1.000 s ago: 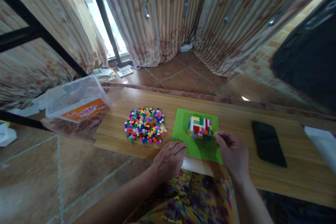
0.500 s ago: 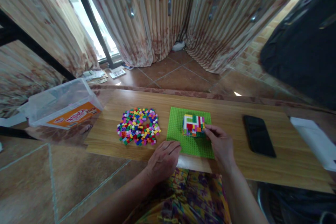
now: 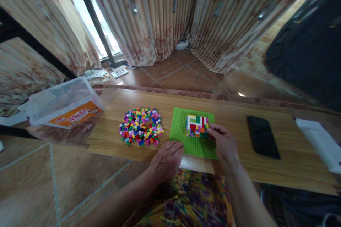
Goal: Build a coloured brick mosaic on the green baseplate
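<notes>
Green plastic makes up the one studded baseplate [image 3: 177, 124] in front of you, and one multicoloured brick build [image 3: 197, 126] stands on it, right of the plate's centre. Both your hands are in view. Your right hand [image 3: 225, 143] has its thumb and fingertips in a narrow grip at the build's right edge; I cannot tell whether a small brick sits between them, since they cover that spot. Your left hand [image 3: 167, 158] lies palm down at the plate's near left corner, fingers slightly bent, its underside hidden, so I cannot tell if it holds anything. To the plate's left you have one spread of loose bricks [image 3: 138, 127], too many and too small to count, on one wooden tabletop [image 3: 231, 113]. One black phone [image 3: 263, 137] lies to the right of your right hand. One clear plastic box [image 3: 80, 90] stands past the table's left end, the small print on its orange label [image 3: 77, 113] hard to read. At the upper right, one large dark object [image 3: 306, 49] is cut off by the frame.
</notes>
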`<state>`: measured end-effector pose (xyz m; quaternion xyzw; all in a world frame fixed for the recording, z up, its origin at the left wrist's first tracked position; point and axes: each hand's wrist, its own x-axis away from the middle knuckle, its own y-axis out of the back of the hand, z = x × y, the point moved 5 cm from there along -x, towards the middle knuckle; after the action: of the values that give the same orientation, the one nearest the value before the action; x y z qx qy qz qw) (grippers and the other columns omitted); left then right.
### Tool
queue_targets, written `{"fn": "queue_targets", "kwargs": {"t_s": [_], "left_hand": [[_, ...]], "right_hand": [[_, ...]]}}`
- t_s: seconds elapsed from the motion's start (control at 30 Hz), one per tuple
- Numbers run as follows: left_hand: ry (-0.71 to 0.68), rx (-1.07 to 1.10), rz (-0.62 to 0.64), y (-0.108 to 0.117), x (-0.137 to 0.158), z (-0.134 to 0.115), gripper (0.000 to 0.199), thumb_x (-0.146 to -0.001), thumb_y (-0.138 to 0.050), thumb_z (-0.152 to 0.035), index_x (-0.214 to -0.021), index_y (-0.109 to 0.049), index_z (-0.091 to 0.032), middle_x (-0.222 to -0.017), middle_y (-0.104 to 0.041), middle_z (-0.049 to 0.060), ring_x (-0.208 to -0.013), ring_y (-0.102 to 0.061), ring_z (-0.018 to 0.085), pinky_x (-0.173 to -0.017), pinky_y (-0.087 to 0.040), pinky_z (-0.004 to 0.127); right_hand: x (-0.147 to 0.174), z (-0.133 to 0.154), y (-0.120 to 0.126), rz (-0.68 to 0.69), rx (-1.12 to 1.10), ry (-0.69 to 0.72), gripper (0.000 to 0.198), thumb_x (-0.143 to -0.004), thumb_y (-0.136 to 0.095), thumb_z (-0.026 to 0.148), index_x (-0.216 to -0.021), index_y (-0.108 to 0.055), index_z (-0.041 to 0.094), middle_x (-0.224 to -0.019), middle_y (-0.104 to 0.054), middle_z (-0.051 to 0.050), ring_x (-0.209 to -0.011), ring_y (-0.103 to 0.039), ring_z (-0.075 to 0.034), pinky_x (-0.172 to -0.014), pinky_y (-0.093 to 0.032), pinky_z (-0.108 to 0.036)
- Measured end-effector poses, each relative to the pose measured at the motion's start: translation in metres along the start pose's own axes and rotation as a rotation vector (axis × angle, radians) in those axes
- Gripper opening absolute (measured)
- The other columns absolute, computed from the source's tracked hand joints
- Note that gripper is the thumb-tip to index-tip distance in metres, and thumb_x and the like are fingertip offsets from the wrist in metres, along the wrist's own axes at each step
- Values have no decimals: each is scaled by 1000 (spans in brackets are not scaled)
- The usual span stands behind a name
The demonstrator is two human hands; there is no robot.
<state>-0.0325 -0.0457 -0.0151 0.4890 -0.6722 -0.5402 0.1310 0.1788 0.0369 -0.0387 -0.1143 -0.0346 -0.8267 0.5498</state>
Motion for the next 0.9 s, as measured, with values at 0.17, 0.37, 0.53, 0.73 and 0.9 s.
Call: {"fn": "queue_targets", "kwargs": {"t_s": [0.17, 0.37, 0.53, 0.73, 0.9], "left_hand": [[-6, 4, 2, 1, -1, 0, 30, -87, -51, -13, -114, -62, -14, -117, -67, 9, -110, -59, 22, -98, -49, 37], [-13, 12, -9, 0, 0, 0, 30, -88, -50, -13, -115, -61, -14, -118, -66, 10, -109, -59, 22, -98, -50, 39], [-16, 15, -17, -1, 1, 0, 29, -89, -49, -15, -116, -61, -14, -118, -66, 9, -109, -58, 21, -98, -49, 37], [-24, 22, 11, 0, 1, -1, 29, -89, -49, -16, -116, -60, -13, -119, -65, 10, -110, -58, 22, -98, -48, 37], [-17, 7, 33, 0, 0, -2, 28, -91, -48, -16, -116, -60, -14, -119, -65, 10, -110, -58, 21, -98, -48, 36]], "right_hand": [[-1, -1, -1, -15, -37, -15, 31, -50, -83, 29, -76, -71, 17, -64, -66, 2, -54, -55, -9, -48, -42, -21], [0, -4, 0, -6, -77, -16, 33, -48, -85, 29, -76, -71, 17, -66, -67, 2, -58, -57, -10, -51, -44, -21], [5, -4, 7, -85, -154, 5, 33, -50, -86, 30, -77, -71, 17, -69, -65, 3, -57, -54, -7, -53, -44, -20], [19, 21, -3, -112, -28, 165, 25, -59, -81, 31, -76, -71, 16, -65, -63, 3, -54, -51, -7, -51, -41, -20], [42, 37, -35, -6, 142, 302, 22, -69, -75, 34, -82, -71, 17, -76, -70, -2, -66, -61, -14, -64, -49, -28]]}}
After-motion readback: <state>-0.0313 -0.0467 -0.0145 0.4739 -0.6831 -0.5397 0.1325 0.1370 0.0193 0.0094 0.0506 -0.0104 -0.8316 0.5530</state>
